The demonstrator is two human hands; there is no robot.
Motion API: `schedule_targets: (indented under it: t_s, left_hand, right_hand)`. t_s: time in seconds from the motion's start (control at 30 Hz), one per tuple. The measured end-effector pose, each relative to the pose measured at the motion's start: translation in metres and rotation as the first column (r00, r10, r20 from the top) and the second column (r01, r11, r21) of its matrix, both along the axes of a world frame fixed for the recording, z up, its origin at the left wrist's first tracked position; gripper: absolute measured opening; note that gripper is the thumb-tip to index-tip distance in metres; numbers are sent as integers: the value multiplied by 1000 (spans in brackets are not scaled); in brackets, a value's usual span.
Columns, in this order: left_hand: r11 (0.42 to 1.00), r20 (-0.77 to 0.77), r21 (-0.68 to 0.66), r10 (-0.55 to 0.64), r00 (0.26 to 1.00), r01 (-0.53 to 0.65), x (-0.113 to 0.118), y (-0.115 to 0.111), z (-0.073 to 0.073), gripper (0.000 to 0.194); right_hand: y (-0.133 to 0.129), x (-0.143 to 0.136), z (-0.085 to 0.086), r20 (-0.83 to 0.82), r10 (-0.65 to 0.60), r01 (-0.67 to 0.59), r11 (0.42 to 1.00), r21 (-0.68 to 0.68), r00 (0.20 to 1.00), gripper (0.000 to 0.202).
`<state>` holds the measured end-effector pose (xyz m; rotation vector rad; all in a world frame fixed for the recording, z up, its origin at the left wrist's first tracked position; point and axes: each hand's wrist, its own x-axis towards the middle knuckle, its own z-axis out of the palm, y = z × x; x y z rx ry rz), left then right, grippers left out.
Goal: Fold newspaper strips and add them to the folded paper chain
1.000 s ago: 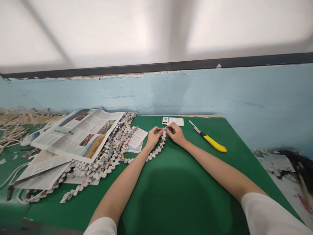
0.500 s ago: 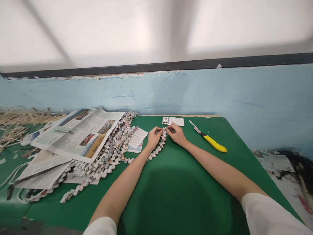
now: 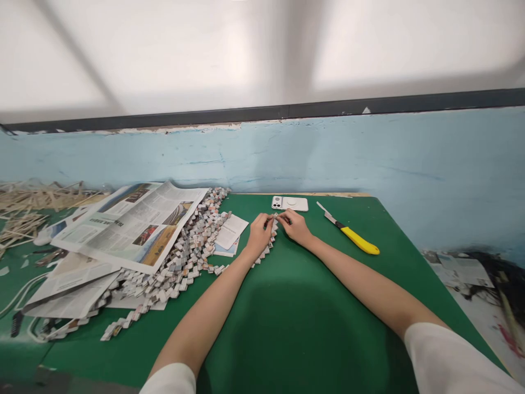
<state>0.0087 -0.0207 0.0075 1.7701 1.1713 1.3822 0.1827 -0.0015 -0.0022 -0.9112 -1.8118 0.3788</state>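
Observation:
A zigzag chain of folded paper (image 3: 269,247) runs from my fingertips down behind my left wrist. My left hand (image 3: 260,232) pinches the top end of this chain. Close beside it, my right hand (image 3: 295,226) has its thumb and index finger pressed together at the same end. The fingertips of both hands nearly touch. A long heap of the same folded paper chain (image 3: 180,262) lies to the left, partly under newspaper sheets (image 3: 139,224).
Behind my hands lies a white phone (image 3: 290,203). A knife with a yellow handle (image 3: 360,241) rests to the right on the green table (image 3: 311,328). Small printed papers (image 3: 230,232) are left of my hands; thin sticks (image 3: 20,227) lie far left.
My left hand has shifted slightly at the chain's end and covers more of the chain. My right hand has moved slightly down and left, closer to the left fingertips.

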Motion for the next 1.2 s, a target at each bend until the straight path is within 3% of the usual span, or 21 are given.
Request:
schedule_targets:
  t_s: [0.2,0.4,0.6,0.87,1.03,1.2]
  left_hand:
    - [990,114,-134,52,992,-36,-1,7,-3,23]
    - [991,218,-137,33,975,-3,-2,12,-3,26]
    - [997,65,-71,44,997,-39,-1,10,-8,29]
    - [994,-102,93,68,992,-59,-3,6,-7,32]
    - [987,-136,162,11,991,12,-3,1,-2,33]
    - [992,-90,122,-25,996,36,-1,0,-1,33]
  right_hand:
    - [3,-2,2,-28,9,-11,997,-79,1000,27]
    - [5,-1,3,87,67,-55,990,-130,994,33]
    - [4,2,4,58,104,-92,979,-182,993,38]
    - [2,2,4,51,108,-105,992,-65,993,37]
    - [-1,0,4,48,92,-92,996,-3,995,36]
    - [-3,-1,5,43,69,-70,997,34,997,33]
